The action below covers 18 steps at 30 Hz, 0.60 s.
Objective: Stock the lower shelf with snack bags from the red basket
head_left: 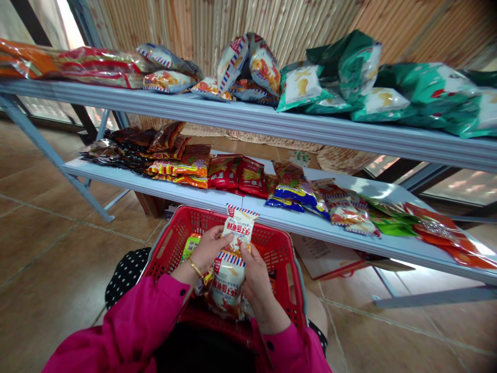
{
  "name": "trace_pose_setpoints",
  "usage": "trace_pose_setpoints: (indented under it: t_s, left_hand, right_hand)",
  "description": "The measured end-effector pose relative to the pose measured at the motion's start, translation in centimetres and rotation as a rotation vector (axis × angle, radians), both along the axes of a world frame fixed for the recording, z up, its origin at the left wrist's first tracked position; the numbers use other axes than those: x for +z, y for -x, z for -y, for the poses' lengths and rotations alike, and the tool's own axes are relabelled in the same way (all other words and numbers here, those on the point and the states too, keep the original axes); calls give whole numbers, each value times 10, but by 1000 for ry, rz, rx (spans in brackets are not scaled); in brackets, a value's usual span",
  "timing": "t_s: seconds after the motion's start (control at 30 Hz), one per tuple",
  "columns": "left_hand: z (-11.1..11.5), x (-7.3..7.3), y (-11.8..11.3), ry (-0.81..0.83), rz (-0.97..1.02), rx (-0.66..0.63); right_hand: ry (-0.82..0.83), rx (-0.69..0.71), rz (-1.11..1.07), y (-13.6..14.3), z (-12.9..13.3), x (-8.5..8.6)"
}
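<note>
A small white snack bag [238, 228] with red lettering is held upright over the red shopping basket [291, 259]. My left hand [209, 248] is closed on its left side, thumb on the front. At its lower right edge, my right hand [254, 267] pinches the same bag. Just below is a second, matching white bag [226, 285]; whether my right hand also touches it, or it only rests in the basket, I cannot tell. A green snack packet [190, 247] lies in the basket beside my left hand, partly hidden by it.
The lower shelf [256, 207] carries red packets [252, 176], orange packets [186, 166], blue-edged packets [297, 189] and white bags [349, 210]. Larger green bags [353, 72] lie on the upper shelf [217, 111]. A cardboard box [326, 254] stands on the tiled floor beneath.
</note>
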State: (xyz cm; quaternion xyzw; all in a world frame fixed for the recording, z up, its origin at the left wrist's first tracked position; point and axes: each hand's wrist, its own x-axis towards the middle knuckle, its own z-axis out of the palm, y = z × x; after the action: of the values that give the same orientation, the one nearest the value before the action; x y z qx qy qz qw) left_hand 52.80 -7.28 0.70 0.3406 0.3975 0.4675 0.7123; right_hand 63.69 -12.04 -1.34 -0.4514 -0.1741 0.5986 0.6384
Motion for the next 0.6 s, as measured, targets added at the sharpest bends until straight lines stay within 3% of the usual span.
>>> trace_pose_setpoints:
  t_s: [0.27,0.6]
  left_hand:
    - [-6,17,0,-11,155,-31]
    - [-12,13,3,-4,141,95]
  right_hand:
    - [23,56,-8,1,4,5]
    - [-28,143,56,-3,6,13]
